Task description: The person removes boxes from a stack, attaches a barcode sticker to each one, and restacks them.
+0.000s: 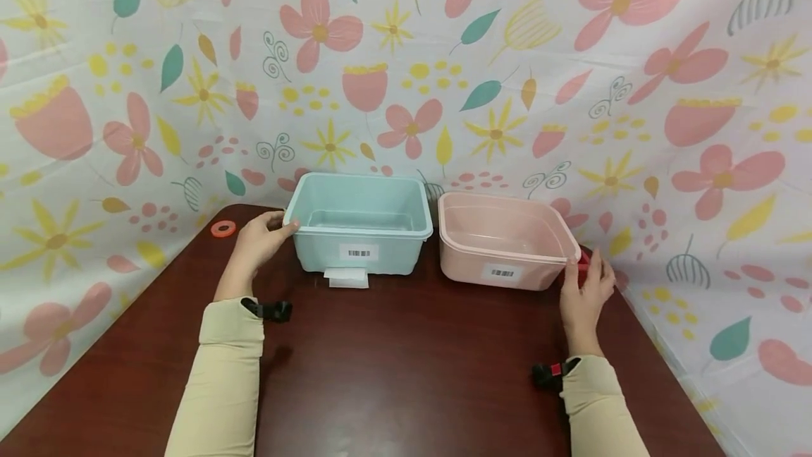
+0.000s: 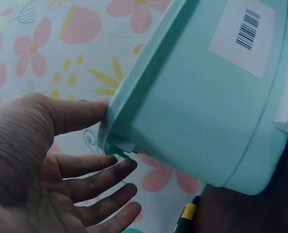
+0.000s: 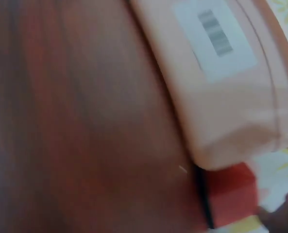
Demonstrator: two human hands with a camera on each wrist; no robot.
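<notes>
A light-blue plastic bin [image 1: 359, 239] with a barcode label stands on the left of the table, its rim wide and its inside bare. My left hand [image 1: 261, 240] grips its left front corner. In the left wrist view the thumb presses the rim while the fingers reach beneath its edge. To the right stands a pale pink bin [image 1: 472, 265], also labelled with a barcode. Beside its right front corner is my right hand [image 1: 585, 295], thumb at the rim and fingers extended. A red box-like object [image 3: 233, 194], partly hidden, sits by that corner.
An orange ring [image 1: 223, 229] lies at the table's left edge. Near the blue bin is a black and yellow stick-shaped item [image 2: 188, 213]. A white paper flap [image 1: 346, 278] hangs at the blue bin's front. A flowered cloth [image 1: 406, 55] encloses the dark table [image 1: 406, 365].
</notes>
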